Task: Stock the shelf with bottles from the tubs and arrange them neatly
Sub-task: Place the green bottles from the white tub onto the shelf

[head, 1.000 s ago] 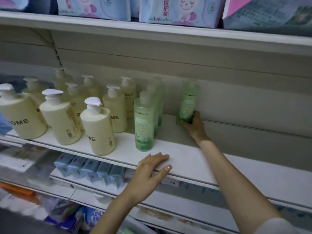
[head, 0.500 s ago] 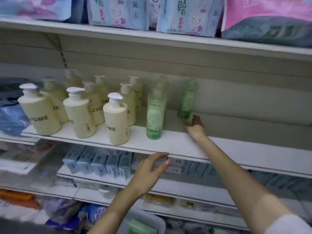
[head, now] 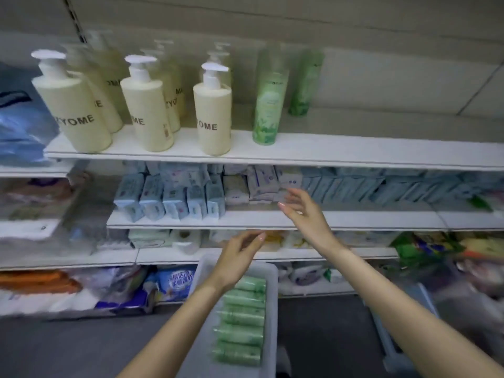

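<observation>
Leaving the cream pump bottles (head: 148, 105) in their rows on the shelf (head: 354, 151), far up and to the left of all the fingers. Hovering the left hand (head: 240, 257) over the far end of the tub (head: 271, 271), fingers loosely bent, gripping nothing. Finding the green bottles (head: 241, 320) just below and behind those fingertips, laid side by side in one row along the tub. Judging them smooth plastic, full, so moderately heavy for their size, stiff in the wall yet likely slippery; best taken round the middle of the body, thumb on one side and fingers on the other, never by the cap. Noting two standing bottles (head: 268, 105) of the same green well above the left fingertips, one at the shelf's front edge, one further back. Holding the right hand (head: 308, 214) higher and rightward, in front of the packets (head: 261, 184) on the lower shelf (head: 354, 219), fingers spread and slack, empty
</observation>
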Action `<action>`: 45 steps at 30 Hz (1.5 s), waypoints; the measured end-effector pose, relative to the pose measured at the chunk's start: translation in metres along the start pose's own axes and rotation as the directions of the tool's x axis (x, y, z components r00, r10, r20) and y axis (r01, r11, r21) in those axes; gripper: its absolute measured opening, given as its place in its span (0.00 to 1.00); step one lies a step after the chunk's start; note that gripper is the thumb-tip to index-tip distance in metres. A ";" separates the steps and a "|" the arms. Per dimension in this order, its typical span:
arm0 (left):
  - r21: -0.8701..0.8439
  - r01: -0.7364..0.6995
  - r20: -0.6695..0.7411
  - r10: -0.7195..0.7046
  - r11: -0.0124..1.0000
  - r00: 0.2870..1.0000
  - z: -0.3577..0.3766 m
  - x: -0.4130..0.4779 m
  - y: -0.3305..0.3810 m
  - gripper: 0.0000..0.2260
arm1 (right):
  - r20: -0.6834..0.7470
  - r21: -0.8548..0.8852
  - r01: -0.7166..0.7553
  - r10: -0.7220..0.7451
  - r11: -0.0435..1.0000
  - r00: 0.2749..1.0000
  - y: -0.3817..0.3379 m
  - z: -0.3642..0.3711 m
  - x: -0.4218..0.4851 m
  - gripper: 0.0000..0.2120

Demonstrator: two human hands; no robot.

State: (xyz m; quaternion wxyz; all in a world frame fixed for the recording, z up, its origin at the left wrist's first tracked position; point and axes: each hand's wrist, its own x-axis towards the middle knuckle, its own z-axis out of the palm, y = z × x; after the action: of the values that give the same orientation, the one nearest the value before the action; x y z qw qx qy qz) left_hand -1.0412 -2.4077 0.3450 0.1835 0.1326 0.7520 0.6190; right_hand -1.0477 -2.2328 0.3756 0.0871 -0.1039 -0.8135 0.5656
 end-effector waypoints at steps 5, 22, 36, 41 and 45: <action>0.023 0.165 -0.057 -0.163 0.986 0.985 -0.024 -0.036 -0.077 0.11 | 0.163 -0.060 -0.205 0.212 0.977 0.964 0.068 0.052 -0.054 0.19; -0.195 0.627 -0.320 -0.653 0.754 0.686 -0.050 -0.133 -0.377 0.24 | 0.425 -0.454 -0.462 0.641 0.762 0.640 0.340 0.201 -0.167 0.19; 0.244 0.367 -0.476 -0.219 0.898 0.852 -0.027 -0.150 -0.447 0.16 | 0.749 -0.547 0.204 0.365 0.812 0.554 0.414 0.323 -0.113 0.21; 0.286 0.392 -0.525 -0.200 0.875 0.828 -0.031 -0.150 -0.458 0.18 | 0.807 -0.584 0.495 0.395 0.644 0.439 0.423 0.340 -0.108 0.21; 0.280 0.404 -0.537 -0.206 0.871 0.818 -0.025 -0.150 -0.459 0.20 | 0.821 -0.570 0.611 0.408 0.550 0.398 0.426 0.345 -0.105 0.19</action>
State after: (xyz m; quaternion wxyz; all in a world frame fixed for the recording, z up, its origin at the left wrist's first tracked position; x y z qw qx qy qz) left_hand -0.9049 -2.5849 -0.0839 0.0559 -0.1204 0.8904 0.4353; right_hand -1.0057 -2.4279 -0.1455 -0.3891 0.2542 -0.8834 0.0603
